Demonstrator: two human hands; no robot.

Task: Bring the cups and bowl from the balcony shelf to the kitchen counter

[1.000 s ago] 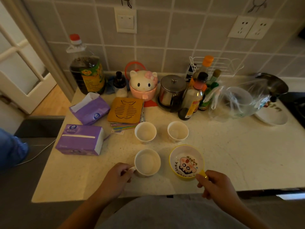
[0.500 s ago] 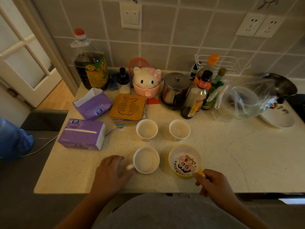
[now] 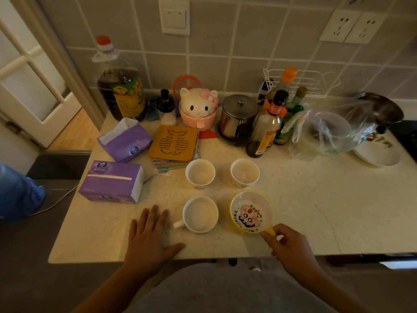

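A white mug (image 3: 200,214) with its handle pointing left stands on the pale kitchen counter (image 3: 304,211). Right of it sits a yellow bowl (image 3: 251,213) with a cartoon face inside. Behind them stand two white handleless cups, one on the left (image 3: 200,173) and one on the right (image 3: 244,172). My left hand (image 3: 150,236) lies flat on the counter with fingers spread, just left of the mug and apart from its handle. My right hand (image 3: 287,245) pinches the bowl's yellow handle at the front right.
Two purple tissue packs (image 3: 111,180) lie at the left. A wooden trivet (image 3: 173,143), an oil jug (image 3: 120,86), a cat-shaped pot (image 3: 198,108), a steel canister (image 3: 238,116), sauce bottles (image 3: 266,129) and a bagged container (image 3: 327,132) line the back. The counter's front edge is beside my hands.
My left hand has let go of the mug's handle and moved left, flattening on the counter. My right hand still holds the bowl's handle.
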